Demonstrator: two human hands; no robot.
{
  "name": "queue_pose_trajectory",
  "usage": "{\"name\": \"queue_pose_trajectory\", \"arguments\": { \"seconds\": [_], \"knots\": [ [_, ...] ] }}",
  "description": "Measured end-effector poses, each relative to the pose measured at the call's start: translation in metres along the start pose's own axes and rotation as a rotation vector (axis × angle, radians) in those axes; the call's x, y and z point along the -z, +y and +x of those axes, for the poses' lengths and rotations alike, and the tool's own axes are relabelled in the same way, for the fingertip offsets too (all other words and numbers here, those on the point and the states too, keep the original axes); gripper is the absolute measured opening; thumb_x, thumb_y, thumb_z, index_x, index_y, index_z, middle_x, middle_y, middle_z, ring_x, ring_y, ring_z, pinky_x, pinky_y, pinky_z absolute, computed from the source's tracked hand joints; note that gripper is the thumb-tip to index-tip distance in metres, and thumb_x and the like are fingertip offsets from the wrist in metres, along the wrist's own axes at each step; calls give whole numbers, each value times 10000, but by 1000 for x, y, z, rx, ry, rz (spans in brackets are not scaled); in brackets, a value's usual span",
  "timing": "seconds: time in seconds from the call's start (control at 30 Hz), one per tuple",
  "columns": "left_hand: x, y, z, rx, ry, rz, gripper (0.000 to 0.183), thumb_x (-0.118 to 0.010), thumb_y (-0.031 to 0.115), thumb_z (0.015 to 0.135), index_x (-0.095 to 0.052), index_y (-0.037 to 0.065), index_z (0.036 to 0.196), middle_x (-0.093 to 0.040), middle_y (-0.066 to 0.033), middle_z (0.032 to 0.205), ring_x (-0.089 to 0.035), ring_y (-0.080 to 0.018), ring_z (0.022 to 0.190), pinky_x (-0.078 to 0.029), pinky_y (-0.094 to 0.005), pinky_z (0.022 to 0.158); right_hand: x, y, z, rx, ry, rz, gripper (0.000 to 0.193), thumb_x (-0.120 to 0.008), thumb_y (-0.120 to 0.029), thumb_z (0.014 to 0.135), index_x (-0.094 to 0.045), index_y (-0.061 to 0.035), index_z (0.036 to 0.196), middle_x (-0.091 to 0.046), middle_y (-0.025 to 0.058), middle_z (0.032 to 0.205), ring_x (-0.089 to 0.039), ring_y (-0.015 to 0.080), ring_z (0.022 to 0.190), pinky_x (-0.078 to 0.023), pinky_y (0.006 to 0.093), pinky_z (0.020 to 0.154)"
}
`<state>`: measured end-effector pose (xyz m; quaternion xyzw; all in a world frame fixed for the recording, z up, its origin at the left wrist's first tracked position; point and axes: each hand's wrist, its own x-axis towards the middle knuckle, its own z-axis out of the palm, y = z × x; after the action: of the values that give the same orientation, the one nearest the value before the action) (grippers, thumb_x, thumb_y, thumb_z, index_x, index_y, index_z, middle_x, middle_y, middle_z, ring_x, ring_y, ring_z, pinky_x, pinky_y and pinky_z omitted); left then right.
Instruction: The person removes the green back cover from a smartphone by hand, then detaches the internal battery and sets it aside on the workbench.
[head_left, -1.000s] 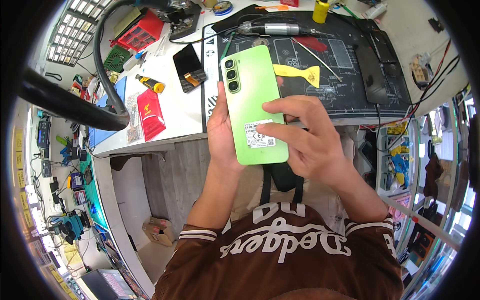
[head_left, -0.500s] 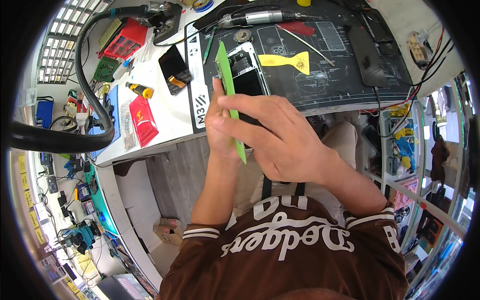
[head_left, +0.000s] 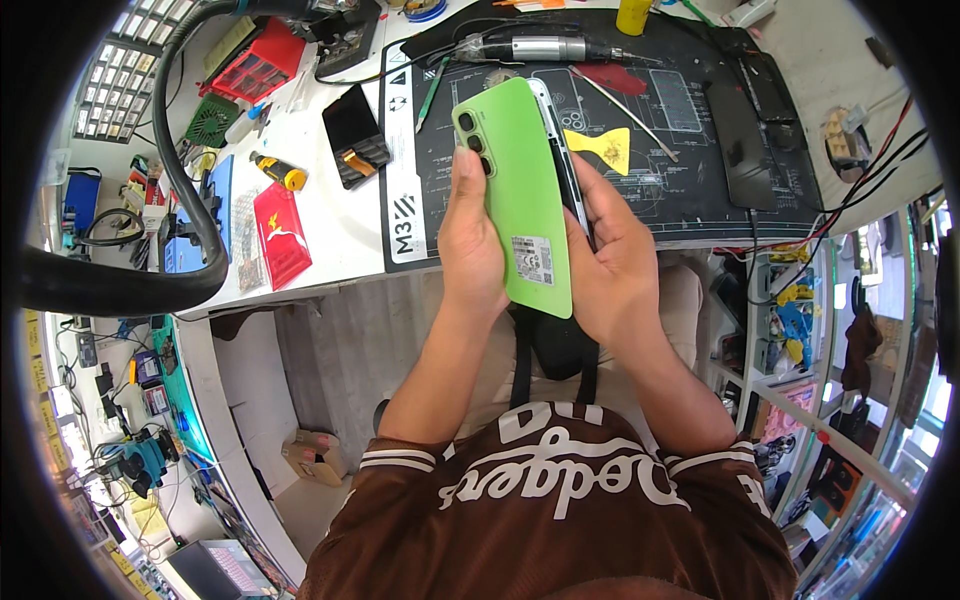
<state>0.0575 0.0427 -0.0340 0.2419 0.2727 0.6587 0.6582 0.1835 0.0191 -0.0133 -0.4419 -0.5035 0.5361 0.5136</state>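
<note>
In the head view, the green back cover (head_left: 520,190) is held tilted over the near edge of the black mat (head_left: 690,180), with the silver-rimmed phone body (head_left: 553,118) behind its right side. The left hand (head_left: 474,245) has its thumb along the cover's left edge beside the lenses; its other fingers are hidden, so their state cannot be told. The right hand (head_left: 615,270) clamps the phone body, fingers together on its outer edge and thumb up beside the cover's right edge. Both forearms come in from below the mat.

At the mat's far edge stands a yellow container (head_left: 632,17), contents hidden. Left of the mat are a red drawer box (head_left: 262,65), contents unclear, and a red packet (head_left: 283,235). An open cardboard box (head_left: 312,458) sits below and left of the mat. Right of and below the mat, shelving (head_left: 835,260) holds yellow and blue items (head_left: 795,318).
</note>
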Motion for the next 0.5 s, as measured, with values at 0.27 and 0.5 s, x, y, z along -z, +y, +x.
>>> {"name": "queue_pose_trajectory", "arguments": {
  "seconds": [0.27, 0.5],
  "knots": [
    [-4, -5, 22, -132, -6, 344, 860, -484, 515, 1107, -75, 38, 1695, -552, -129, 1425, -567, -157, 1239, -457, -293, 1060, -6, 4, 26, 313, 149, -410, 391, -663, -110, 1018, -634, -53, 1404, -772, 168, 1012, -751, 209, 807, -554, 316, 729],
    [-14, 13, 13, -94, 25, 263, 978, -674, 352, 1031, -50, -21, 1685, -567, -140, 1377, -588, -175, 1211, -482, -287, 1035, -6, 7, 36, 182, 78, -179, 415, -673, -82, 1018, -623, -19, 1425, -753, 69, 935, -609, 54, 755, -520, 256, 697]
  ]
}}
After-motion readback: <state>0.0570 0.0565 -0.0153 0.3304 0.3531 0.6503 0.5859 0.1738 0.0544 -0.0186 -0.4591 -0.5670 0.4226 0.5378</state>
